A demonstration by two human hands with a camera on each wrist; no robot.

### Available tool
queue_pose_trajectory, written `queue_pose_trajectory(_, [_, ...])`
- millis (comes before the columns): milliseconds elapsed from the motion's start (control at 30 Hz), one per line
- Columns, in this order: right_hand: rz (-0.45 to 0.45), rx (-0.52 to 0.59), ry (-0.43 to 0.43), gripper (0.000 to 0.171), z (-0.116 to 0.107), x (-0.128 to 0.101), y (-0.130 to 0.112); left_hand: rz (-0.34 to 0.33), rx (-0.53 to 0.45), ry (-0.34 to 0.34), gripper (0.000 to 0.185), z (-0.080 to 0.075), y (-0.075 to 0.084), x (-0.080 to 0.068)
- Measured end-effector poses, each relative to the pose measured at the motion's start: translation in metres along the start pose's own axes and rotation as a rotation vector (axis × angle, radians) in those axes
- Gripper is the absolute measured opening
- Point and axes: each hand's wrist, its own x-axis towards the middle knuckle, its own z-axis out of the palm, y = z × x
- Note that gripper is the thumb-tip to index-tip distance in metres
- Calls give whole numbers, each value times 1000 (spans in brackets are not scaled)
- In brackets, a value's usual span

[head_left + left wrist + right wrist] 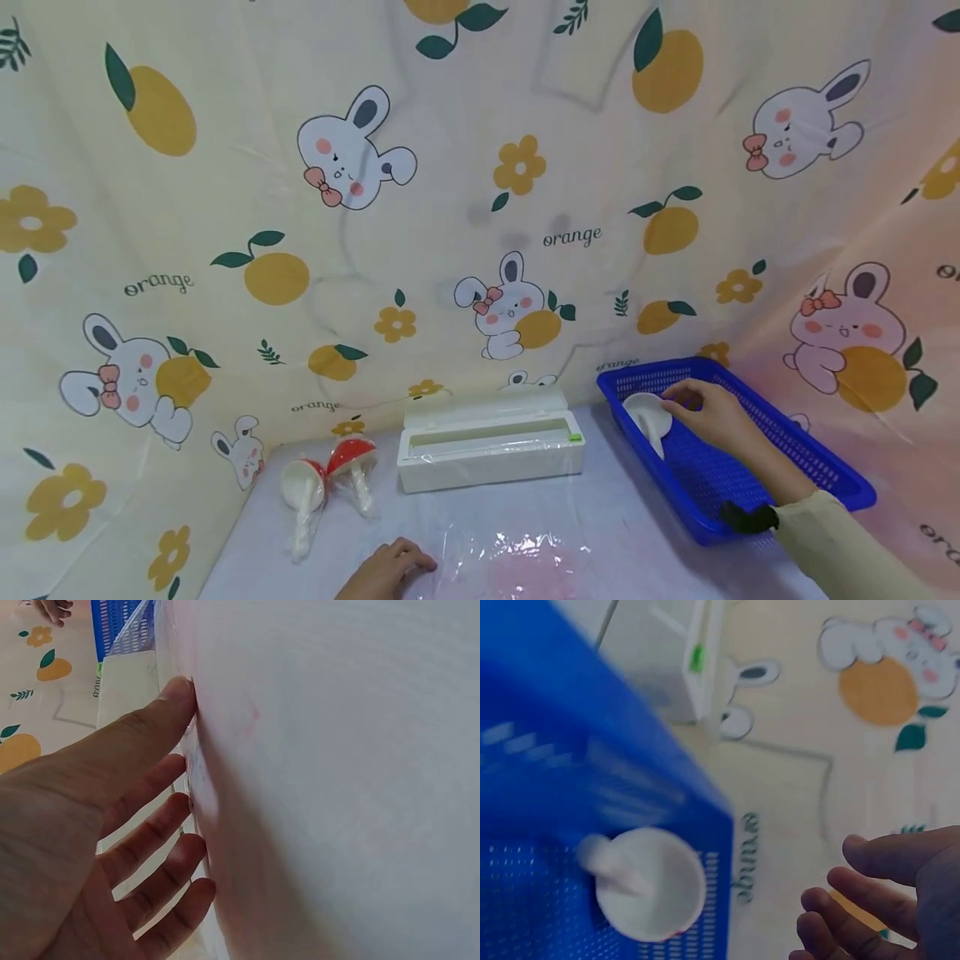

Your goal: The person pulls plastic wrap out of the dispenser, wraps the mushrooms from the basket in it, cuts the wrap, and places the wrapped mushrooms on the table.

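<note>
A white spoon (651, 419) lies in the far end of a blue mesh basket (825, 475) at the right. My right hand (686, 400) hovers over it with its fingers relaxed. In the right wrist view the spoon (649, 885) rests in the basket (547, 750), and my right hand (832, 900) is spread, apart from it and holding nothing. My left hand (408, 560) lies flat at the near edge on a sheet of clear film (517, 550). Seen from the left wrist, my left hand (191, 795) presses straight fingers against the film-covered tabletop (337, 787).
A white film dispenser box (487, 446) stands open at the back centre. Two red-and-white spoons (303, 492), (352, 467) wrapped in film lie at the back left. A cloth printed with rabbits and oranges walls in the table on three sides.
</note>
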Motion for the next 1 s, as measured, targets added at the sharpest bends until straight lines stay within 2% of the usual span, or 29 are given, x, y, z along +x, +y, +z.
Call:
queue_pose_trajectory(167, [32,2,-20,33,7,14,18,1,-10,-6,41,2,-5,3])
queue_pose_trajectory(400, [71,-3,-72,31,22,28,42,-27,-20,-29,38,0,0,3])
queue_pose_trajectory(767, [140,-1,-155,36,46,30,57,-37,3,-26,36,2,1,5])
queue_pose_trajectory(1000, [171,-42,-204,40,50,26,61,-31,7,-25,36,2,1,5])
